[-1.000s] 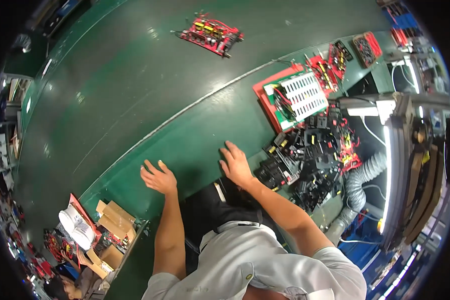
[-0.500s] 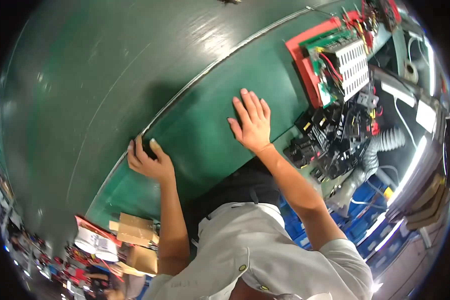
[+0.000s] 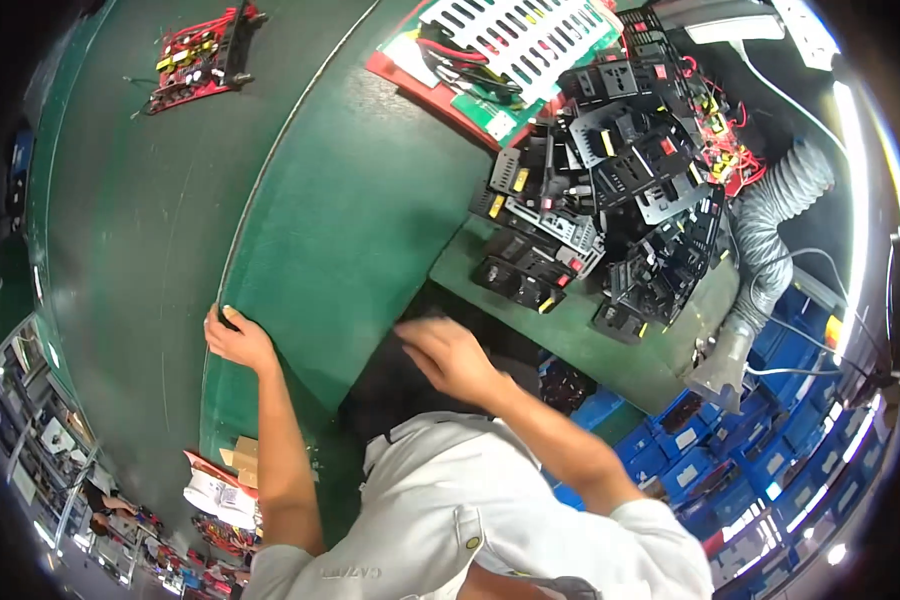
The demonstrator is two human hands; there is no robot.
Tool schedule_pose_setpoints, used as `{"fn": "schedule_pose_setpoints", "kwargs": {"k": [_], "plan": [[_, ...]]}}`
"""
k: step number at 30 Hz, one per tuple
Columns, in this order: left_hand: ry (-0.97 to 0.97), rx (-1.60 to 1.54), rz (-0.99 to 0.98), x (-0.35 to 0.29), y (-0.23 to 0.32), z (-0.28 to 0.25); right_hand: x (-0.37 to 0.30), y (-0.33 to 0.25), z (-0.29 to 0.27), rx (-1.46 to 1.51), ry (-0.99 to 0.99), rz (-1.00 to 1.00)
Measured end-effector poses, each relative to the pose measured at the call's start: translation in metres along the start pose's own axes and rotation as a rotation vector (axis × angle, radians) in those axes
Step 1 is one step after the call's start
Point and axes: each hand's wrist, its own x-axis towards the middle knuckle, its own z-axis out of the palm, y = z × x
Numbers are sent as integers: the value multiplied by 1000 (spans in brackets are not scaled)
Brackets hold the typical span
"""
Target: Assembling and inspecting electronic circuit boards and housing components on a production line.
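Note:
My left hand (image 3: 238, 340) rests at the metal edge strip (image 3: 232, 262) on the left of the green bench top (image 3: 320, 210). Its fingers curl in, and a small dark patch shows beside the thumb; whether that is a thing or a shadow I cannot make out. My right hand (image 3: 455, 360) is in front of my waist, above the bench's near edge and dark trousers. Motion smears its fingers, and nothing can be made out in it. Right of it lies a pile of black panels (image 3: 620, 170) with red and yellow parts.
A white slotted metal case (image 3: 515, 40) sits with green boards on a red tray (image 3: 440, 105). Across the edge strip, a red circuit board assembly (image 3: 198, 60) lies on the dark green surface. A flexible grey duct (image 3: 765, 240) and blue bins (image 3: 680, 455) stand right; a cardboard box (image 3: 242, 458) lies lower left.
My right hand has drawn back from over the bench top toward my waist. The view has turned right, bringing the panel pile and the red board into fuller sight. My left hand stays at the edge strip.

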Motion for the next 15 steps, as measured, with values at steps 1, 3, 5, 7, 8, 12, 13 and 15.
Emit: {"fn": "schedule_pose_setpoints", "kwargs": {"k": [1,3,5,7,8,12,13,15], "plan": [[5,20,4,3,0,-1,-36,3,-9,-12,59,60],[15,44,18,9,3,-9,-119,16,-26,-77,151,321],[-5,-192,59,10,33,-24,-199,22,-31,-130,469,623],[-247,-430,341,-19,120,-70,-271,50,-14,-136,672,879],[-611,-535,389,-39,143,-94,-303,68,5,-45,771,1150],[-1239,-823,642,-166,218,-60,-439,193,84,314,781,1722],[-1300,-734,570,-198,199,-27,-404,206,94,354,774,1703],[-1504,-155,362,-258,144,54,-344,199,109,378,627,1673]]}}
